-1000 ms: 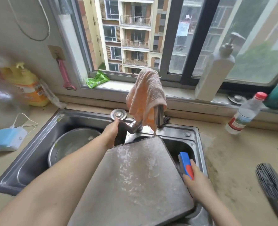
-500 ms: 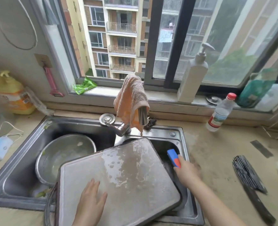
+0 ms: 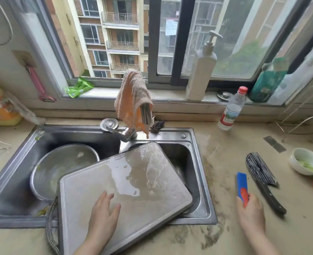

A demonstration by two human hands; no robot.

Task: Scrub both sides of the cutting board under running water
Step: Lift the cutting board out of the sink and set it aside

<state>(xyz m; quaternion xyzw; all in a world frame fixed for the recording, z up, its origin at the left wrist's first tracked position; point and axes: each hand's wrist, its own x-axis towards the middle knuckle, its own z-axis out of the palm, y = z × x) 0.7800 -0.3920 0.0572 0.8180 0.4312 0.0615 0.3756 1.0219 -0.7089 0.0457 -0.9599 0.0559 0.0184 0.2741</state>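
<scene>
Big metal sink [image 3: 14, 181] with two bowls. Wet cutting board [image 3: 133, 190] lying flat across the sink's front edge, soapy. Left hand [image 3: 104, 216] flat on the board, fingers straight. Right hand [image 3: 251, 212] over the counter, fingers curled round a blue brush [image 3: 242, 186].

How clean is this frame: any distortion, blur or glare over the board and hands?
Head view: wide-angle bending bows the window frame and counter edges; daylight from the window gives soft light, no hard shadows; wet sheen glares on the cutting board; the left hand and the right hand holding the brush are slightly soft; far-left items are smeared.
</scene>
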